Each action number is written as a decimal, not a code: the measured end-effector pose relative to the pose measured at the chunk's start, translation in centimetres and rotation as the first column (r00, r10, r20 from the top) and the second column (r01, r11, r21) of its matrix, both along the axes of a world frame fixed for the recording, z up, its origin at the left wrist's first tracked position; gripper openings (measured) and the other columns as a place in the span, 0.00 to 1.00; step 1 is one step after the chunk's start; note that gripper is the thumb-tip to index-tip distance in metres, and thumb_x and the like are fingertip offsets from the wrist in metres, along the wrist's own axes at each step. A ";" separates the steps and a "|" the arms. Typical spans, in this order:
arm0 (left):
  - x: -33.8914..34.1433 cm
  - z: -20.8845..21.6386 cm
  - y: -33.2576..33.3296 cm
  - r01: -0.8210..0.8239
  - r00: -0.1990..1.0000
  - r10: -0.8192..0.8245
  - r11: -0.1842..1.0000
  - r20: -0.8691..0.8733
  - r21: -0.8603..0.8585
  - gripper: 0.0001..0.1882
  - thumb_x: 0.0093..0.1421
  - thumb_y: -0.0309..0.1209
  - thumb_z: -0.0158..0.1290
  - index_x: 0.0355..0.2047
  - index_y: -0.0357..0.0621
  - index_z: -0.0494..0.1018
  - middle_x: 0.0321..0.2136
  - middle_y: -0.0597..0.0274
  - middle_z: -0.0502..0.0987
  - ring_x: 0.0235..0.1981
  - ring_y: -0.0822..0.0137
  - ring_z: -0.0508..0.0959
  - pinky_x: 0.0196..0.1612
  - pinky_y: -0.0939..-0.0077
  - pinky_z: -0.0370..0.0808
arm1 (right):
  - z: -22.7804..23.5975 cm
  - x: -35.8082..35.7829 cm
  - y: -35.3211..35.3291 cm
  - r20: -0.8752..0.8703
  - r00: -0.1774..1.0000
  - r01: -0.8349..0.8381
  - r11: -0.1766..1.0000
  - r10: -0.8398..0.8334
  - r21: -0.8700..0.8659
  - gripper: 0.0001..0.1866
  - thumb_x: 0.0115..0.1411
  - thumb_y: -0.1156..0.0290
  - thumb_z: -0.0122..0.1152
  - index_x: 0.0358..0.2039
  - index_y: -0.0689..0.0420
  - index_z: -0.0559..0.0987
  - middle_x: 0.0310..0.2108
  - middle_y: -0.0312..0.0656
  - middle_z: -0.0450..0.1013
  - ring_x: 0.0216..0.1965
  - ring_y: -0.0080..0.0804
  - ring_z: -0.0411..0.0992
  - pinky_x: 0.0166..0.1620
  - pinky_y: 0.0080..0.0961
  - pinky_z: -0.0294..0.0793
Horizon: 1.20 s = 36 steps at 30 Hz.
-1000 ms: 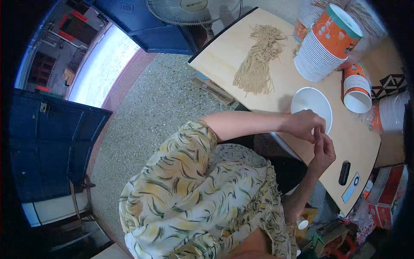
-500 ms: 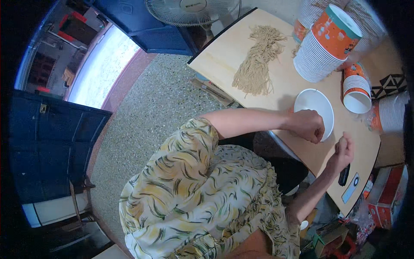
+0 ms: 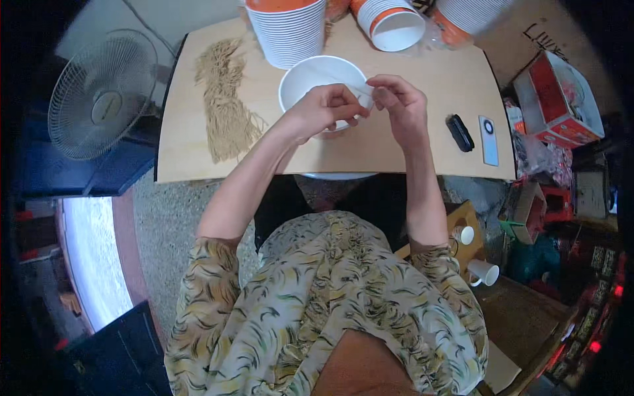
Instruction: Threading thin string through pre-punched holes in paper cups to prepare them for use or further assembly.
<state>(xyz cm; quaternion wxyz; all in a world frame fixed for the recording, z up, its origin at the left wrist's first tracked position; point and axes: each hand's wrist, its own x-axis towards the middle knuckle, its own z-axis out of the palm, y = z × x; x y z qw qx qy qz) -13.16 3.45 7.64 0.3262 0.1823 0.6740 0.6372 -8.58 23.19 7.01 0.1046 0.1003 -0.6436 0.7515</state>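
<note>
A white round paper tub (image 3: 310, 74) with a wide mouth stands on the table in front of me. My left hand (image 3: 329, 109) is over its near side, fingers curled in and the fingertips pinched together. Close by on the right, my right hand (image 3: 403, 109) is raised at the rim with thumb and fingers pinched. The fingertips of the two hands nearly meet; something pale and thin seems to be between them, too small to make out. To the left lies a bundle of beige cord strands (image 3: 228, 109), loose at its ends.
Behind the tub rises a stack of white and orange paper tubs (image 3: 287, 36); another stack (image 3: 393, 30) lies on its side. A black oblong object (image 3: 459, 133) and a white-and-grey device (image 3: 489, 142) rest on the table's right. A fan (image 3: 105, 99) stands left, a red-white carton (image 3: 561, 99) right.
My view has swung round to face the table squarely. My hands have come closer together, and the right one has risen to the tub's rim.
</note>
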 end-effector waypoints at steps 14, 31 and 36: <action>0.8 0.1 3.0 0.179 0.970 -0.192 0.979 0.148 0.097 0.11 0.70 0.32 0.47 0.47 0.39 0.70 0.34 0.60 0.78 0.31 0.73 0.80 0.32 0.83 0.76 | -0.1 -1.6 0.7 -0.059 0.995 -0.081 0.994 0.085 0.071 0.09 0.59 0.75 0.59 0.40 0.62 0.82 0.31 0.37 0.78 0.32 0.18 0.73 0.38 0.19 0.74; 0.1 0.3 3.6 0.135 0.968 -0.137 0.991 0.208 0.025 0.06 0.68 0.25 0.47 0.39 0.36 0.72 0.34 0.54 0.80 0.31 0.66 0.82 0.35 0.77 0.80 | -1.6 -3.5 2.7 -0.038 0.984 -0.177 0.979 0.174 -0.102 0.09 0.60 0.74 0.63 0.40 0.63 0.81 0.30 0.32 0.77 0.31 0.13 0.71 0.35 0.14 0.72; 0.0 0.0 3.1 0.112 0.974 -0.106 0.994 0.200 -0.018 0.06 0.68 0.25 0.47 0.40 0.36 0.71 0.34 0.54 0.80 0.31 0.65 0.82 0.35 0.78 0.80 | -1.7 -3.7 2.0 -0.063 0.983 -0.178 0.974 0.171 -0.143 0.09 0.61 0.71 0.63 0.40 0.62 0.82 0.29 0.31 0.77 0.29 0.13 0.71 0.34 0.14 0.72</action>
